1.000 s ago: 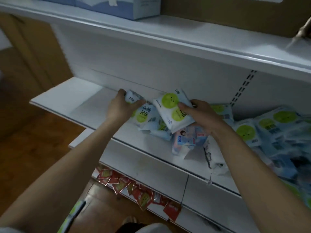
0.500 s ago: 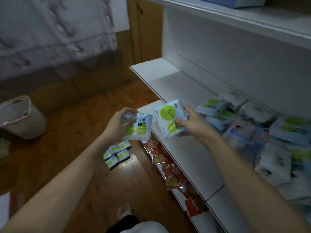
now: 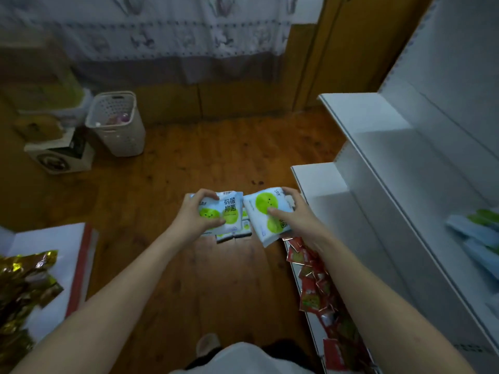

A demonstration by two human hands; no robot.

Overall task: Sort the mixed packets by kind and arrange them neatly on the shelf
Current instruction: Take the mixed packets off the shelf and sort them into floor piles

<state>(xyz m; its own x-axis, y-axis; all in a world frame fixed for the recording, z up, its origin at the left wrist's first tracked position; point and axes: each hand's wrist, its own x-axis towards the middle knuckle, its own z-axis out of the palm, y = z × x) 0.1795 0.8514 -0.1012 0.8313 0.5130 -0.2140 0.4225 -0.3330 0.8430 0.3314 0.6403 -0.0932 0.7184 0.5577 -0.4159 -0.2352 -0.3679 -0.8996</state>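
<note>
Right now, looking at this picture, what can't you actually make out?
- Head view: packets on the floor are mostly hidden behind the two green-dot packets, so their count is unclear.
- Small print on the left packet in the left hand is too small.
- Right packet: the right hand covers part of it.
- Blue packets on the shelf are cut off by the right edge.
- Basket contents are blurred.

glossy plastic green-dot packets (image 3: 225, 211), polished wooden floor (image 3: 189, 163), matt white shelf (image 3: 378, 168), perforated plastic basket (image 3: 118, 125), shiny gold foil packs (image 3: 24, 282)

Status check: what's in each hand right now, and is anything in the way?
Left hand grips a green-dot packet. Right hand grips a matching packet. Both over packets on the floor; nothing blocking.
</note>
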